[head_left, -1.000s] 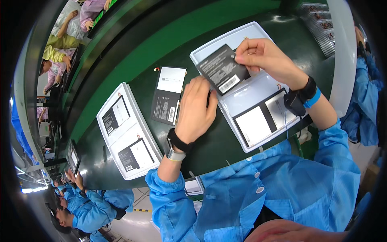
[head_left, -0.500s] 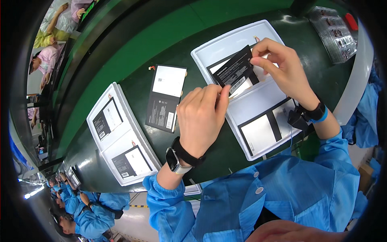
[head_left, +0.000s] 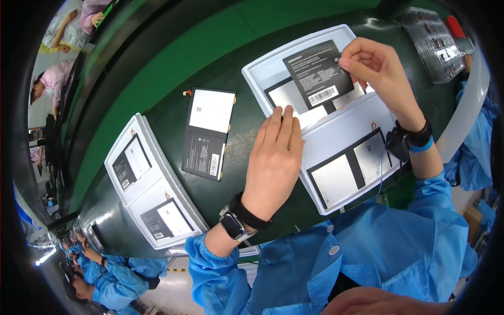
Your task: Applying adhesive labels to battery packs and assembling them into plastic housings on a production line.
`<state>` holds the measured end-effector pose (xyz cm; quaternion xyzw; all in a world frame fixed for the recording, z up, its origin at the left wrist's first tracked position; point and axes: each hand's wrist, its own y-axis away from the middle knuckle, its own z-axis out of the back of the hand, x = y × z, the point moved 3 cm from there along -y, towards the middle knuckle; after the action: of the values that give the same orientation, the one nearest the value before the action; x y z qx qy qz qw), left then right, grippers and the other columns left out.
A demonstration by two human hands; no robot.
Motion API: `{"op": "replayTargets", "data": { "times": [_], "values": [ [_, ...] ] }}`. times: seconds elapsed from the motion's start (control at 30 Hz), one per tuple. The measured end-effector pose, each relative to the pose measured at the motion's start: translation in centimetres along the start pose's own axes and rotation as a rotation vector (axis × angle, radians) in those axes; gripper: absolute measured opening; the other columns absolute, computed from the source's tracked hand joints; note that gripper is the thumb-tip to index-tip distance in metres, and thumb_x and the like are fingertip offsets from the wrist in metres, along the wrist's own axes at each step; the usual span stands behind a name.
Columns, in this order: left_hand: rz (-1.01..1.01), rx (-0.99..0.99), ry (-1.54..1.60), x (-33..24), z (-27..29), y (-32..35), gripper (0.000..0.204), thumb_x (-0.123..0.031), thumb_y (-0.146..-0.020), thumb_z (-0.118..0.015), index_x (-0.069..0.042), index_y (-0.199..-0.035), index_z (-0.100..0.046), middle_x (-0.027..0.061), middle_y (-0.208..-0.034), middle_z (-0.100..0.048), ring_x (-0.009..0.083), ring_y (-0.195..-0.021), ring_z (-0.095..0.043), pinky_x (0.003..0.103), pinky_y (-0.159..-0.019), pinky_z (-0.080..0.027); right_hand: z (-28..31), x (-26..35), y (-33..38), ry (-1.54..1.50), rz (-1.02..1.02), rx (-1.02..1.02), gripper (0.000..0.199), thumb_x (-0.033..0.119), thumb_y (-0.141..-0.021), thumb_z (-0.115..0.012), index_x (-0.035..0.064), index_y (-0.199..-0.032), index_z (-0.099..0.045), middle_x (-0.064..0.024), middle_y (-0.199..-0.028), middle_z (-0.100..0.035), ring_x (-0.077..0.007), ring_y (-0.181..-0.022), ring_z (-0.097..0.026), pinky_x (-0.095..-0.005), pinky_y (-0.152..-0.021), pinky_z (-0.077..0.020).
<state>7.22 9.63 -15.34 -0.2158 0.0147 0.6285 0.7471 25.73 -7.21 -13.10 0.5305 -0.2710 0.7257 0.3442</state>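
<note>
Pinched at its right edge by my right hand (head_left: 375, 71), a black printed label (head_left: 317, 71) with a white barcode is held over the far compartment of the white tray (head_left: 336, 125). Below the label, a flat battery pack (head_left: 281, 97) lies partly covered in that compartment. My left hand (head_left: 274, 165) is flat with its fingers stretched out, beside the tray's left rim and holding nothing. In the near compartment rests another battery pack (head_left: 357, 170) with silver cells. To the left of the tray, a battery pack (head_left: 209, 134) with a small red-wired connector lies on the dark green table.
A second white tray (head_left: 137, 193) with two battery packs stands on the left. Stacked clear plastic trays (head_left: 433, 47) and a red object (head_left: 455, 27) are at the far right. Co-workers in blue (head_left: 121, 275) sit at the lower left; others in pink (head_left: 56, 79) are across.
My left hand has let go of the label's lower corner and flattened out, moving slightly down. In my right hand the label has turned to face up more squarely.
</note>
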Motion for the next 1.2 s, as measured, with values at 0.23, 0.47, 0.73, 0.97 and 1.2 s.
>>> {"op": "replayTargets", "data": {
  "times": [0.23,0.47,0.73,0.97,1.2],
  "values": [
    [-0.057,0.100,-0.057,-0.8,0.1,-0.5,0.037,0.002,-0.085,-0.066,0.010,-0.122,-0.065,0.0225,-0.125,-0.066,0.0405,-0.128,-0.058,0.050,-0.103,-0.050,-1.9,-1.3,-0.1,-0.049,-0.189,0.052,0.011,0.014,-0.095,-0.073,0.0033,-0.092,-0.070,0.0045,-0.069,-0.061,-0.0025,-0.061,-0.054,-0.0197,-0.054,-0.0423],
    [0.063,-0.055,-0.007,-0.5,0.5,0.1,0.030,-0.008,-0.081,-0.078,0.005,-0.109,-0.072,0.0162,-0.118,-0.071,0.0349,-0.115,-0.065,0.044,-0.093,-0.056,-2.8,-2.1,0.5,-0.019,-0.307,0.032,0.012,0.013,-0.093,-0.075,0.0019,-0.091,-0.070,0.0024,-0.067,-0.063,-0.0042,-0.060,-0.057,-0.0207,-0.053,-0.0444],
    [0.137,-0.067,-0.005,-0.1,0.6,0.2,0.033,-0.012,-0.080,-0.083,0.005,-0.105,-0.070,0.0168,-0.123,-0.069,0.0341,-0.112,-0.065,0.043,-0.088,-0.057,-3.1,-1.7,0.9,-0.008,-0.302,0.015,0.012,0.012,-0.091,-0.076,0.0009,-0.090,-0.071,0.0017,-0.070,-0.065,-0.0045,-0.059,-0.057,-0.0196,-0.053,-0.0431],
    [0.278,-0.055,0.026,0.4,0.6,-0.1,0.055,-0.017,-0.076,-0.088,0.006,-0.119,-0.063,0.0178,-0.122,-0.065,0.0360,-0.106,-0.064,0.042,-0.087,-0.056,-3.3,-2.6,1.1,0.056,-0.281,-0.011,0.011,0.009,-0.091,-0.077,0.0005,-0.089,-0.071,0.0014,-0.072,-0.067,-0.0026,-0.058,-0.056,-0.0182,-0.053,-0.0412],
    [0.267,0.012,0.030,0.7,0.7,-0.2,0.050,-0.023,-0.085,-0.079,0.010,-0.118,-0.063,0.0200,-0.122,-0.064,0.0364,-0.108,-0.064,0.041,-0.088,-0.057,-3.2,-2.2,1.3,-0.042,-0.342,0.003,0.011,0.009,-0.092,-0.076,0.0004,-0.091,-0.071,0.0015,-0.072,-0.066,-0.0016,-0.058,-0.055,-0.0183,-0.053,-0.0407]
  ]
}}
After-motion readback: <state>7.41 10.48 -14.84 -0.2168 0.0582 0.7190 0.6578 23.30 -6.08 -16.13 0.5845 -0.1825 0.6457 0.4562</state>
